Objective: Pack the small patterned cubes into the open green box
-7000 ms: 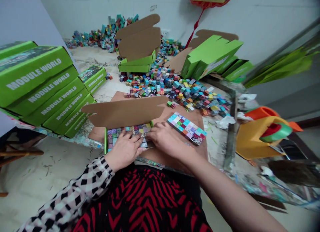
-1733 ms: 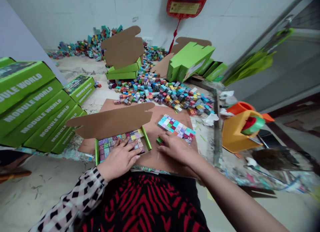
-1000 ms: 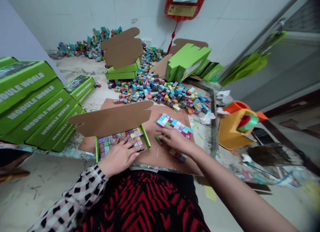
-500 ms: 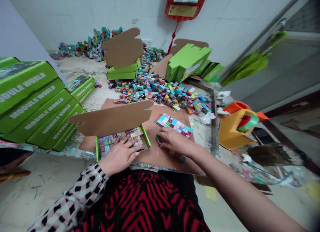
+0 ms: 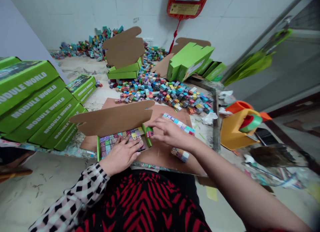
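An open green cardboard box [image 5: 99, 148] lies before me, its brown lid [image 5: 115, 119] raised at the back. Rows of small patterned cubes [image 5: 107, 143] fill much of it. My left hand [image 5: 121, 152] rests flat on these cubes with fingers spread. Just at the box's right end, my right hand [image 5: 170, 132] pinches a few small cubes [image 5: 149, 131], green and dark red, between thumb and fingers. Partly behind that hand is a flat block of cubes [image 5: 183, 125], pale blue and purple. A shorter row of cubes [image 5: 180, 154] lies below my right wrist.
Stacked green boxes [image 5: 37, 102] stand at left. A heap of loose cubes [image 5: 172, 92] spreads across the back of the table, near more green boxes [image 5: 190, 60]. A yellow tape dispenser [image 5: 232, 128] stands at right. Brown cardboard [image 5: 162, 158] covers the work spot.
My right hand has lifted a few cubes from beside the flat block and moved them left to the box's right end. My left hand stays on the cubes in the box.
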The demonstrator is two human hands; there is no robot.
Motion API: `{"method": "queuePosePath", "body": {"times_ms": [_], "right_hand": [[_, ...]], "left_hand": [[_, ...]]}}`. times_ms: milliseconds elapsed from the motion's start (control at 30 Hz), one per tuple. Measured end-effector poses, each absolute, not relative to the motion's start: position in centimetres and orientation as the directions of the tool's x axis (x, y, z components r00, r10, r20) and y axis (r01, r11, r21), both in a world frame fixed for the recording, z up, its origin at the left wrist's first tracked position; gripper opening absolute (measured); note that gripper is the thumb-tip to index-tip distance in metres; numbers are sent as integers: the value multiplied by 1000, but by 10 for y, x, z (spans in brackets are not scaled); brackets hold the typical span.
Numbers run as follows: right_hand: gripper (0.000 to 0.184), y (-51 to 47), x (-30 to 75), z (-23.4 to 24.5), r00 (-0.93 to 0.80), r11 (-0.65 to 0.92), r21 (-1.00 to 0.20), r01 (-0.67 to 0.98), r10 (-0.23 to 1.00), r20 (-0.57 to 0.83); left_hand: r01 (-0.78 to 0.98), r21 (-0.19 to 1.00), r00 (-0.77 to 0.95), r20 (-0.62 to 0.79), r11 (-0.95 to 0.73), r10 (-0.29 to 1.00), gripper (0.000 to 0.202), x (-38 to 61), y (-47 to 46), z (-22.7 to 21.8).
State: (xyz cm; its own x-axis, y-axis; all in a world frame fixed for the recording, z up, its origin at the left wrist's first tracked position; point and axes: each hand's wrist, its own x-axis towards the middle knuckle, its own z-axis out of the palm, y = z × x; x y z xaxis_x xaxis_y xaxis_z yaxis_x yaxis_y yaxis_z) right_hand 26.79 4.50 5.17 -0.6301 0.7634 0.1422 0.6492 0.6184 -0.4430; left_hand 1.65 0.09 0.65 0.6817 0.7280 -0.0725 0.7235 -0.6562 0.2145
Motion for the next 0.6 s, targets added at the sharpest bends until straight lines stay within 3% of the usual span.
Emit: {"method": "queuePosePath", "body": {"times_ms": [133, 300, 467, 600], "right_hand": [[27, 47, 239, 55, -745, 720, -243, 650, 667, -15], [18, 53, 219, 60, -762, 775, -23, 632, 616, -201], [15, 58, 211, 63, -733, 786, 50, 616, 595, -330], [18, 58, 207, 56, -729, 782, 83, 618, 609, -312]], "left_hand": [[726, 194, 682, -73, -660, 728, 42, 18, 0, 8], [731, 188, 676, -75, -655, 733, 40, 19, 0, 9], [731, 183, 678, -77, -658, 731, 40, 18, 0, 9], [720, 184, 688, -58, -669, 724, 41, 18, 1, 7]]}}
